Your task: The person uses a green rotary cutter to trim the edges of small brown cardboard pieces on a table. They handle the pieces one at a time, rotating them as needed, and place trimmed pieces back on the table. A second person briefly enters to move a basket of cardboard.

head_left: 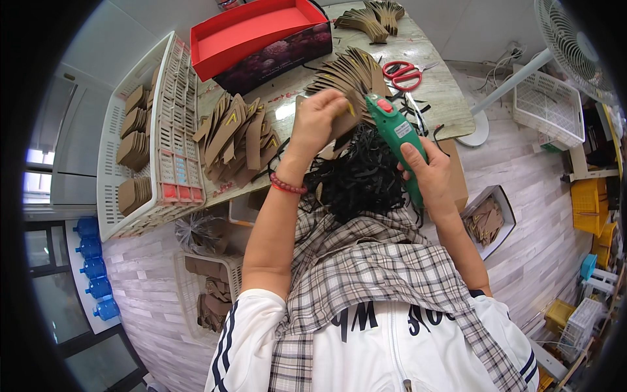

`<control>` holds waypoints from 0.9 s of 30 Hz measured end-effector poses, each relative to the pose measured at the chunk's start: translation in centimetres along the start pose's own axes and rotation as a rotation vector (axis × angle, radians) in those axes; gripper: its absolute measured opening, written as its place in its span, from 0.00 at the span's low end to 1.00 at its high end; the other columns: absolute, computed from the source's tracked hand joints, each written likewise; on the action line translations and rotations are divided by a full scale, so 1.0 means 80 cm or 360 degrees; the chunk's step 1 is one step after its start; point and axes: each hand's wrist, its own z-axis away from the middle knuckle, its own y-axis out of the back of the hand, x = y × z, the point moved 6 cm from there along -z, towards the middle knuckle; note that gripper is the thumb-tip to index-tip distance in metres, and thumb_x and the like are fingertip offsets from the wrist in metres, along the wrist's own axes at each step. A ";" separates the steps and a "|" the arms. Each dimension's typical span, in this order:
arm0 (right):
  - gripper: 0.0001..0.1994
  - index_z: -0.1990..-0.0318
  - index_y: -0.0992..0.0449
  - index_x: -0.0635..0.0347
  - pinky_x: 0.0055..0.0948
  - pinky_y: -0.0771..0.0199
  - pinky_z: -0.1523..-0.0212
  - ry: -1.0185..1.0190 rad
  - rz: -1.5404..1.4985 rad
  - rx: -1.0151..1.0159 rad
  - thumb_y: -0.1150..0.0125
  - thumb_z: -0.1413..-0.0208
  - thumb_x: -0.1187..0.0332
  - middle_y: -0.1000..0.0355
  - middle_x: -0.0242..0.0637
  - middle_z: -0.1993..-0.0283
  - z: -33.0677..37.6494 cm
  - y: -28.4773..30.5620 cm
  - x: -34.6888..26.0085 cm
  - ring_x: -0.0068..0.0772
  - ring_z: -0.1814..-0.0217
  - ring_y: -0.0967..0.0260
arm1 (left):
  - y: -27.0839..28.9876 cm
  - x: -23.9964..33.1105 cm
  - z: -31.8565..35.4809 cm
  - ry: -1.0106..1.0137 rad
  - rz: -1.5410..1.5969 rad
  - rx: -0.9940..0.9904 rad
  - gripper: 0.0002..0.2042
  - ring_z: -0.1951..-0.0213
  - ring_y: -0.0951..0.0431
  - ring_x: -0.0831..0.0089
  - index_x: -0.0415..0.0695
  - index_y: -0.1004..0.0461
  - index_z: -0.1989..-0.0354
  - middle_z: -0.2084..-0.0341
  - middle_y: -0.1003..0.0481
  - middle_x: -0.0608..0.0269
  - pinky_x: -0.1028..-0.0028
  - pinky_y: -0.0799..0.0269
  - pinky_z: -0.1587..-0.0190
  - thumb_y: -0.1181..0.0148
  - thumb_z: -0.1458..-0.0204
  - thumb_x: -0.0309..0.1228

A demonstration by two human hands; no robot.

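My left hand (316,121) pinches a brown flat piece (346,120) with a small yellow mark, held over the near edge of the table. My right hand (429,171) is wrapped round green electric scissors (390,125) with a red button, their tip close to the brown piece. Whether the blades touch it I cannot tell. Below both hands, a tangled heap of thin black strips (356,173) lies over my lap. Just beyond, a fanned row of brown pieces (349,72) rests on the table, beside red-handled scissors (406,76).
Left of my hands is a pile of brown pieces (238,134), then a white plastic crate (176,111) holding stacks. A red-lined box (261,32) stands at the back. On the floor are a box of pieces (486,222) and another crate (209,294). A fan (575,46) stands right.
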 end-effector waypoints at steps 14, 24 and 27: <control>0.18 0.60 0.24 0.63 0.17 0.36 0.78 -0.0127 0.0019 0.0013 0.38 0.45 0.55 0.30 0.28 0.76 0.005 0.008 0.030 0.15 0.78 0.36 | 0.099 0.014 -0.001 0.0319 0.0016 0.0155 0.03 0.76 0.29 0.81 0.41 0.32 0.64 0.74 0.28 0.67 0.81 0.35 0.76 0.46 0.45 0.25; 0.18 0.60 0.25 0.64 0.17 0.35 0.77 -0.0124 0.0001 0.0031 0.39 0.44 0.56 0.30 0.28 0.73 0.009 0.006 0.034 0.15 0.74 0.33 | 0.269 0.032 0.022 0.0288 -0.0018 0.0557 0.07 0.69 0.24 0.74 0.37 0.31 0.60 0.66 0.26 0.58 0.72 0.25 0.67 0.45 0.47 0.23; 0.18 0.60 0.25 0.64 0.17 0.34 0.77 -0.0116 0.0001 0.0026 0.39 0.44 0.56 0.29 0.28 0.73 0.004 0.005 0.034 0.15 0.74 0.33 | 0.288 0.042 0.010 -0.0155 -0.1767 0.1072 0.13 0.65 0.26 0.68 0.38 0.29 0.57 0.67 0.25 0.57 0.68 0.29 0.62 0.41 0.52 0.24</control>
